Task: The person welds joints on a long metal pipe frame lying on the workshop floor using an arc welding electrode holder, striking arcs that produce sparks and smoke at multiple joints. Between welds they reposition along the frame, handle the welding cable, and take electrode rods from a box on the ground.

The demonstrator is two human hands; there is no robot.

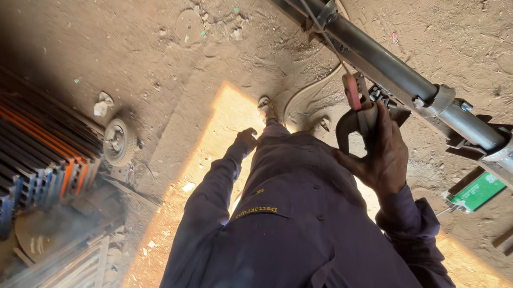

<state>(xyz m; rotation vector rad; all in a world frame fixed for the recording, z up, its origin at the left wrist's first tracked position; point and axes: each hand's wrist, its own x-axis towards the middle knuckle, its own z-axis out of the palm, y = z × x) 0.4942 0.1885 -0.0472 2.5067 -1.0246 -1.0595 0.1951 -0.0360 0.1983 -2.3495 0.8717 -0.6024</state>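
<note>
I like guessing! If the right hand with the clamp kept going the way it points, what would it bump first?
Probably the grey pipe. The right hand aims its clamp up at it, though depth is hard to judge.

There is a single view, from a camera on the person's head, looking steeply down along the person's own body to the dirt floor (90, 22); the dark blue overalls (298, 232) fill the lower middle, very close to the lens; the shoes (267, 108) lie near the centre, far below; a grey pipe (382, 58) crosses the upper right at a slant, within arm's reach; a stack of metal bars (3, 160) sits at the left edge, lower and farther off; no second view shares the scene.
</note>
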